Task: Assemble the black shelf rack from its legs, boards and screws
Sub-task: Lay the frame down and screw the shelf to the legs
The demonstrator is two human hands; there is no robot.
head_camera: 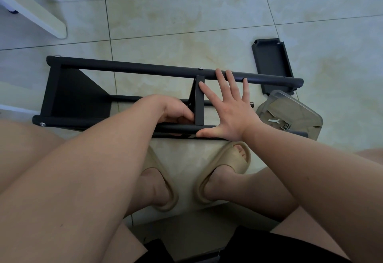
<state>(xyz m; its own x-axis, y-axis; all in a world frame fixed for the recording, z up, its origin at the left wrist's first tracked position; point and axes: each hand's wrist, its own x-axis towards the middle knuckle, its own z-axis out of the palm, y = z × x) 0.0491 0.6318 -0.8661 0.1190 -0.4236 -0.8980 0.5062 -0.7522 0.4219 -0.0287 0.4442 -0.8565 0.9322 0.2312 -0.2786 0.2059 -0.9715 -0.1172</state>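
The black shelf rack [128, 68] lies on its side on the tiled floor, legs running left to right. One board [76, 94] is fixed at its left end, and a second board [198, 101] stands edge-on in the middle. My left hand [176, 110] curls its fingers against the left face of that middle board, near the lower leg. My right hand [230, 107] is spread flat, fingers straight, over the board's right side and the legs. A third loose black board [271, 61] lies on the floor to the right.
A clear plastic box [294, 115] with a small wrench and screws sits at the rack's right end. My feet in beige slippers [226, 171] rest just below the rack. White furniture [41, 18] stands at the upper left.
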